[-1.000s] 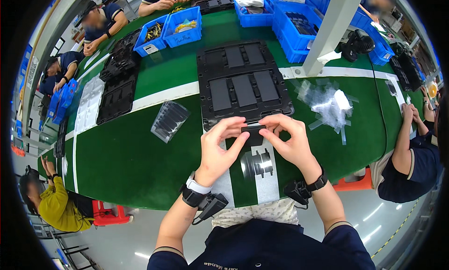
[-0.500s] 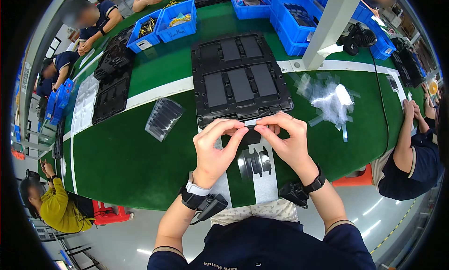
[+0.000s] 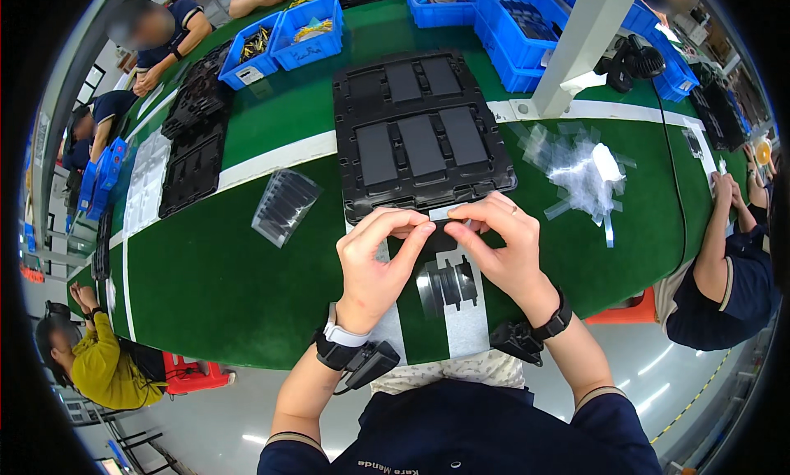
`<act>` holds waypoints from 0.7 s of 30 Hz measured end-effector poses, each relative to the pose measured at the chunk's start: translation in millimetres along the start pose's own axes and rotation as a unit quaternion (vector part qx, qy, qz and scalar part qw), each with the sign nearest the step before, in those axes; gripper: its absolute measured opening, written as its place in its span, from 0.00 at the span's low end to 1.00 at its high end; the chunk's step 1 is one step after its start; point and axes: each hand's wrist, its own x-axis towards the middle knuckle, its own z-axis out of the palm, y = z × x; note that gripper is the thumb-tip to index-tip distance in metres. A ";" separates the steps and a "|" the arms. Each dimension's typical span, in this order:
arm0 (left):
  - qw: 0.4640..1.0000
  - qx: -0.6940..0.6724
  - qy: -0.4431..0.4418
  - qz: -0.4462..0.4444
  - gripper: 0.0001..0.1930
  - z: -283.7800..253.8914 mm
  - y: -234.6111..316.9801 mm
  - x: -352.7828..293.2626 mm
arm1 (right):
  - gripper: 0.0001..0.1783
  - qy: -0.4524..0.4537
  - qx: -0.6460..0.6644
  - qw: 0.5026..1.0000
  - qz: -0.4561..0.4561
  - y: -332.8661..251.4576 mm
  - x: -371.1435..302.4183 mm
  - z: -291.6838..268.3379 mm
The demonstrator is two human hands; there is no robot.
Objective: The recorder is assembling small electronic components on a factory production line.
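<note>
Showed, at the middle of the green counter [image 3: 222, 286], a black moulded tray [image 3: 395, 111] with dark flat panels [image 3: 420, 146] seated in its recesses in two rows. Included, beyond it to the left, two blue bins set side by side: in the left bin [image 3: 267, 66], small yellow and black parts; in the neighbouring bin [image 3: 313, 57], yellow and whitish items. Included also, toward the back right, stacked blue bins [image 3: 502, 47] with dark parts in the upper one, and beside them a blue box [image 3: 444, 16] with pale contents too small to identify. Showed, left of the tray, a clear sleeve [image 3: 285, 205] with dark strips inside, aslant on the counter; to the right, a loose heap of clear film pieces [image 3: 576, 174]. Posed left hand [image 3: 374, 257] and right hand [image 3: 506, 244] nearly as mirror images, with fingers curled and thumbs directed inward near the tray's front edge. Held thumb and forefinger together in each grip, clamped at the upper edge of a small dark piece [image 3: 444, 243]. Located this piece between the two hands, just below the fingertips, with its middle exposed; could not tell its extent behind the fingers. Placed nearer the body, apart from both hands, a clear sheet with black shaped strips [image 3: 453, 284], partly over a pale band [image 3: 469, 331] on the counter.
</note>
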 end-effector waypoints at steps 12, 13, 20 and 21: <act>1.000 0.010 -0.001 0.018 0.05 0.4 -2.7 0.1 | 0.10 -0.020 0.007 1.000 -0.003 2.9 -1.6 2.5; 1.000 0.011 -0.002 0.017 0.05 0.5 -2.7 -0.3 | 0.10 -0.020 0.007 1.000 -0.002 3.7 -1.5 2.0; 0.971 -0.205 -0.004 -0.123 0.10 17.2 1.7 -6.2 | 0.18 -0.037 0.044 0.998 0.020 -1.1 -2.8 -0.9; 0.971 -0.205 -0.005 -0.123 0.10 14.6 -3.5 -8.5 | 0.20 -0.024 0.073 0.996 0.051 -1.6 -3.8 -2.2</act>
